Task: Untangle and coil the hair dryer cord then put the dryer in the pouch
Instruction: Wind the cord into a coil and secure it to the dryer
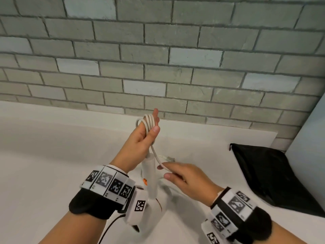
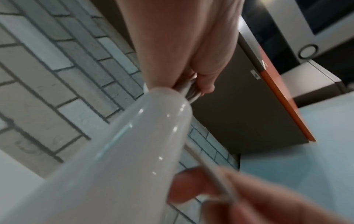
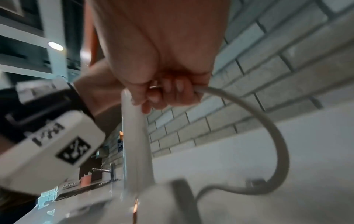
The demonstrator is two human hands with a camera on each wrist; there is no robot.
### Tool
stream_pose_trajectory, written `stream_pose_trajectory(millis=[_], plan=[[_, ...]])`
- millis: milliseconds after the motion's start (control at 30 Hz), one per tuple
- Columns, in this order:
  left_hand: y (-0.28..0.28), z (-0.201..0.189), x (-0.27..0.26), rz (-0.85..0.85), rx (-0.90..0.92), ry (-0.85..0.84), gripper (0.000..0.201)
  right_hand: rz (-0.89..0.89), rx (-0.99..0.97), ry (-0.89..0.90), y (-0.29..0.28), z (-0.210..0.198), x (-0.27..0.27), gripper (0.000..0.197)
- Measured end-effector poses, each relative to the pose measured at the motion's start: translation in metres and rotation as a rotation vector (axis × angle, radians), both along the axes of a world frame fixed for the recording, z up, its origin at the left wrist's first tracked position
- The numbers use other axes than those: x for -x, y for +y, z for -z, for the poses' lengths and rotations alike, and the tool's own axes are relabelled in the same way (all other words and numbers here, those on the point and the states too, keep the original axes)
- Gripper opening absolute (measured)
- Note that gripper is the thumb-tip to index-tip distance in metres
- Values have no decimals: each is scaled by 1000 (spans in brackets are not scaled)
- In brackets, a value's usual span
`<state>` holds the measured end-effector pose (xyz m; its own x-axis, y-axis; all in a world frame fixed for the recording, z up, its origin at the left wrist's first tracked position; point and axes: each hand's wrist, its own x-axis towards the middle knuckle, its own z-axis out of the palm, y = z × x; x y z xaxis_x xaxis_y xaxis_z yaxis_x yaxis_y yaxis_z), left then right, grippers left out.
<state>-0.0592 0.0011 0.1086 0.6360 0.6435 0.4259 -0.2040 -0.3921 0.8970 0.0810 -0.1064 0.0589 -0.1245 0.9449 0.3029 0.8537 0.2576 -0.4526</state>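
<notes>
A person stands at a white countertop backed by a grey brick-patterned wall. Their left hand is raised, with several loops of the pale grey, rubbery power cord wound around its fingers and the thumb pressing the loops in place. The glossy white plastic hair dryer hangs below that hand, handle uppermost; exactly how it is supported cannot be told. The right hand pinches the free run of cord just beside the handle, fingers curled around it. From there the cord arcs down to the counter, where its plug seems to lie. A flat black fabric drawstring pouch lies on the counter well to the right, apart from both hands.

The coiling looks partly done. The likely risks: the loops may slide off the raised fingertips if the thumb eases, or the trailing plug may snag or whip against the counter as the slack is drawn in.
</notes>
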Motion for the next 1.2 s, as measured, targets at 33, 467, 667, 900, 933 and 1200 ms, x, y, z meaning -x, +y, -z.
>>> stream_pose_trajectory(millis=[33,467,667,900,933,1200], plan=[[-1,0,-1,-8,-31,12,34,-3,-113,-80,-4,-10,-1,35],[-26,-11,-1,572,104,180,51,-122,-96,158,6,-89,-32,45],[-18,-10,1,546,156,159,20,-155,18,349,8,-81,-26,27],[-21,-6,-7,199,87,125,24,-45,-50,558,4,-69,-35,13],[-20,-7,-7,191,104,112,24,-31,-80,583,2,-67,-41,14],[-25,-1,-17,305,331,12,27,324,-337,417,13,-51,-38,14]])
